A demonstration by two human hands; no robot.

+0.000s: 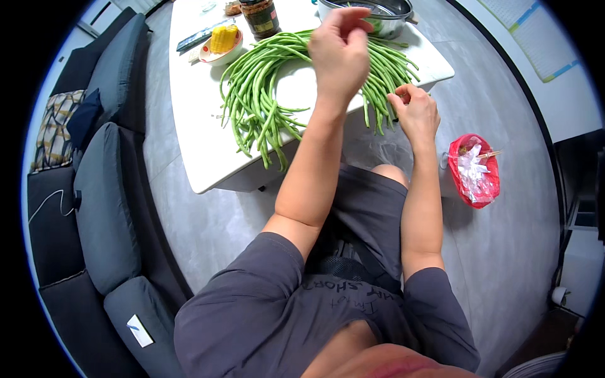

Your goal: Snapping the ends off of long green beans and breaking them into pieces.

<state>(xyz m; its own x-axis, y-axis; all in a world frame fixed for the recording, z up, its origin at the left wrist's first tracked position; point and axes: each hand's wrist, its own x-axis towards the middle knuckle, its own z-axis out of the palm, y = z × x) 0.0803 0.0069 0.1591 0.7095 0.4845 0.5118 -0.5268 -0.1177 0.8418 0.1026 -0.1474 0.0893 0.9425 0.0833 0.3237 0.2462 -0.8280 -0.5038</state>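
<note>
A large bundle of long green beans [246, 94] lies curved in an arc on the white table [198, 141], with many ends hanging over the near edge. My left hand [342, 52] is raised over the far part of the beans, its curled fingers in front of a steel-rimmed pot [392, 28] with some green pieces inside. Whether those fingers hold anything cannot be told. At the table's right edge, my right hand [416, 113] has thumb and forefinger close together beside the bean ends; a bit of green shows behind the fingers, but a grip is unclear.
A bowl with corn [223, 40], a jar with dark contents [260, 19] and a flat dark packet [201, 35] stand at the table's far left. A bin with a red liner [474, 171] holds plastic waste on the floor at right. A grey sofa [106, 208] runs along the left.
</note>
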